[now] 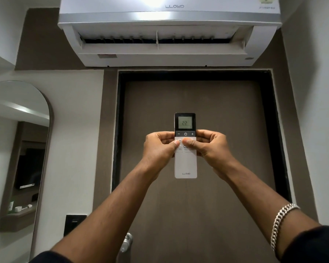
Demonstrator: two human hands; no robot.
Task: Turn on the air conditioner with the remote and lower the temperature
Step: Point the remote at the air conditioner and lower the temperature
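Note:
A white remote with a dark top is held upright in front of me, its small screen reading 22. My left hand grips its left edge and my right hand grips its right edge. Both thumbs rest on the white buttons just below the dark row with minus, power and plus. Above, the white wall air conditioner hangs over the door with its front flap swung open, showing the dark vent slot.
A brown door in a dark frame fills the wall behind the remote, its metal handle low down. An arched mirror is on the left wall, a black switch plate beside the door.

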